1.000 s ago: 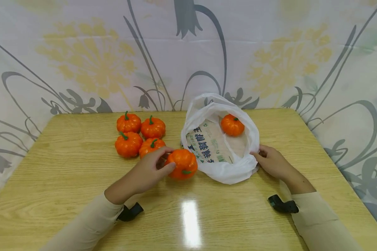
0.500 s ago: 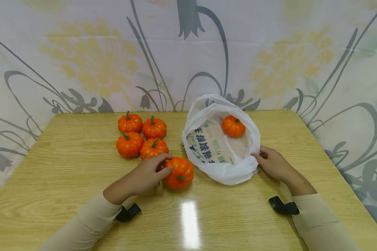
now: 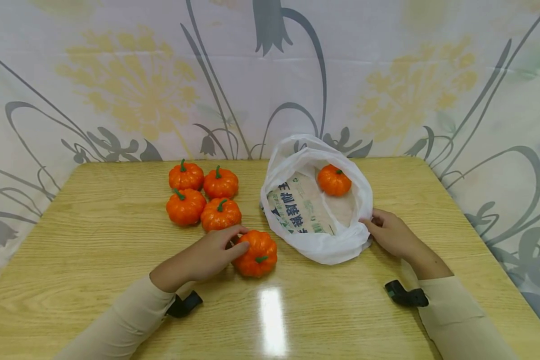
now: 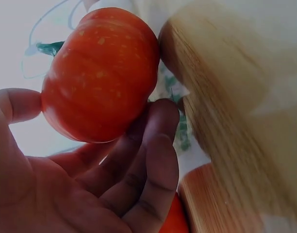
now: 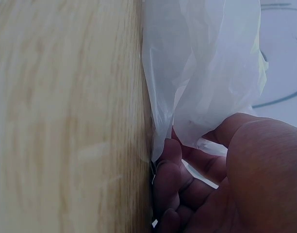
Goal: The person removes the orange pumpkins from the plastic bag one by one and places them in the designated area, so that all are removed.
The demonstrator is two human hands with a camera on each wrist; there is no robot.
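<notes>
My left hand [image 3: 213,250] holds an orange toy pumpkin [image 3: 257,255] low over the table, left of centre in the head view. Its green stem tilts toward the front. In the left wrist view the thumb presses one side of that pumpkin [image 4: 102,77] and the fingers curl around the other. A white plastic bag [image 3: 328,248] stands with its mouth spread, one pumpkin [image 3: 334,180] inside against its far right wall. At the bag's right side, my right hand [image 3: 393,235] pinches the plastic [image 5: 206,63] between thumb and fingers, low by the tabletop.
Several more orange pumpkins [image 3: 186,206] sit grouped on the wooden table [image 3: 94,240], beyond and left of my left hand. Printed lettering [image 3: 292,207] shows inside the bag. A flowered cloth [image 3: 225,75] rises behind the table's back edge.
My left hand has brought its pumpkin slightly left, toward the front and down, away from the bag. The right hand keeps its grip on the bag in the same place.
</notes>
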